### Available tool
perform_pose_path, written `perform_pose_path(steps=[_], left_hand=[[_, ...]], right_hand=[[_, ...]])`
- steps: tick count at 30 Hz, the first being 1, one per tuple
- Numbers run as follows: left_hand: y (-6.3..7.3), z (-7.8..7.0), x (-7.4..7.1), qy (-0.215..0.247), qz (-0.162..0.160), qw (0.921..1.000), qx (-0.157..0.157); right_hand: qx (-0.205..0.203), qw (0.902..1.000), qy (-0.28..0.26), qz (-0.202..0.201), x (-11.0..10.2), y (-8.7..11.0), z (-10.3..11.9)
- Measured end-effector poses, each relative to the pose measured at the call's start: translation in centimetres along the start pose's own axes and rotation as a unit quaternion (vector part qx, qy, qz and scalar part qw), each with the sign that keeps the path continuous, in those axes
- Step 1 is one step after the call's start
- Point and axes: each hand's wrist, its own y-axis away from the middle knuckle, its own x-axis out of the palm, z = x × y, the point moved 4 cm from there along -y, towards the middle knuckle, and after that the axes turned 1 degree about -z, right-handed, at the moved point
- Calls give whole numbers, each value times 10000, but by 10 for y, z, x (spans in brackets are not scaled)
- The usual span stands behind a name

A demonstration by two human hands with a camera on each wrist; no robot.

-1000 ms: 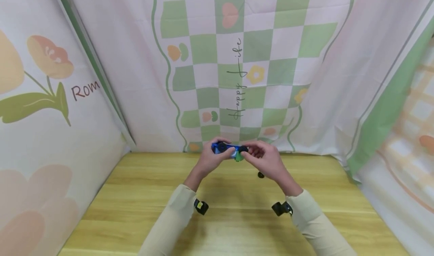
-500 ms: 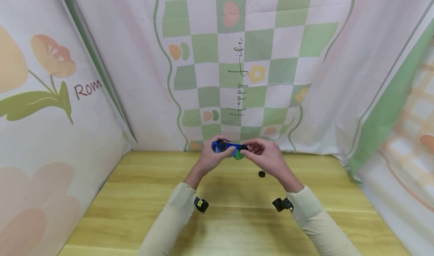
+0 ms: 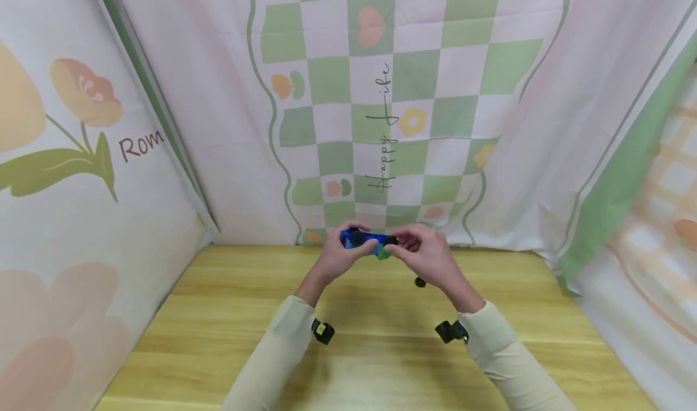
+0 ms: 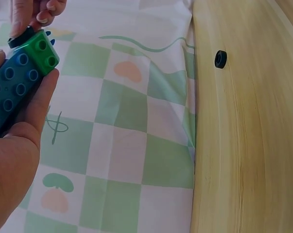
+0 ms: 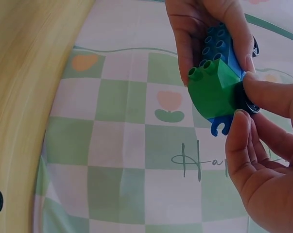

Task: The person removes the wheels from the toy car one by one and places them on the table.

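My left hand (image 3: 339,256) grips a blue toy building-block car (image 5: 218,48) by its body, thumb along one side and fingers on the other. Rows of round studs on the blue part face the left wrist camera. A green block (image 5: 212,92) sits at one end, with a small blue hook (image 5: 220,126) sticking out below it. With thumb and fingertips, my right hand (image 3: 427,255) pinches a black wheel (image 5: 244,98) at the car's side by the green block. Another wheel (image 3: 356,236) shows at the car's other end, near the left fingers.
A loose black wheel (image 3: 420,282) rests on the wooden table (image 3: 376,362), below the right hand. Behind the table hangs a green-and-white checked cloth (image 3: 370,114), close beyond the hands. A printed cloth wall (image 3: 152,217) borders the left side.
Both hands stay nearly in place around the car. The wheel under the right fingers has turned slightly and shows less of its face in the head view.
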Motion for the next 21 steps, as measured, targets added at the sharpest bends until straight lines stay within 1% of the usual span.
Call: perform_pose_path(steps=[8, 15, 21], left_hand=[[0, 1, -2, -70, 14, 10000, -40], [-1, 5, -2, -76, 49, 10000, 8], [-1, 7, -4, -95, 52, 9999, 4]], right_hand=[[88, 9999, 63, 50, 2, -1, 0], [123, 9999, 14, 98, 4, -1, 0], [14, 9999, -42, 121, 6, -1, 1]])
